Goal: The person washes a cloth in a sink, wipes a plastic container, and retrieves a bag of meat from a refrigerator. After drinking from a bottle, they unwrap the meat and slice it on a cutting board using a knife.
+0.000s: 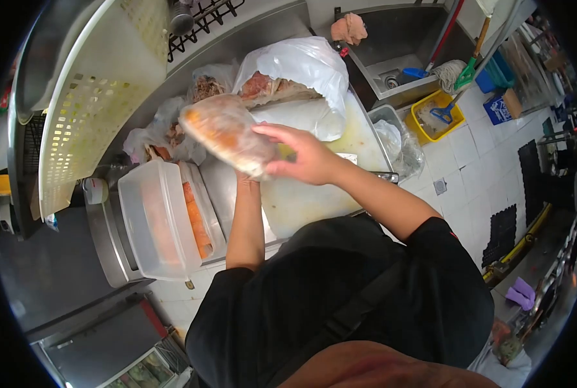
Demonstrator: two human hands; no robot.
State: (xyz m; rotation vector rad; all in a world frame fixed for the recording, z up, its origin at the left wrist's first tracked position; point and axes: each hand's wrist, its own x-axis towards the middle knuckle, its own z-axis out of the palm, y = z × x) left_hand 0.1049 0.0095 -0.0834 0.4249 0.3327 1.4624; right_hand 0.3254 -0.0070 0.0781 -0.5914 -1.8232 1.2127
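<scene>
The person holds a bundle (227, 132) wrapped in clear film in the middle of the frame, lifted above a white board (301, 204). The film blurs what is inside; only orange and pink show through. The right hand (304, 156) grips the bundle's near end, fingers together and curled against the wrap, thumb along the top. The left hand (245, 179) comes up from below, and the bundle covers all but the wrist, so I cannot tell how its fingers sit.

Left of the board, a clear tub (156, 223) stands tilted over a tray with orange slabs (196, 223), half hidden by the tub wall. Behind the bundle, a white bag (304, 68) lies open on reddish meat (262, 87), mostly covered. A pale crate (97, 97) fills the upper left, cut off by the dark edge. A sink (398, 48) sits at upper right, with a yellow bin (438, 115) on the floor below it.
</scene>
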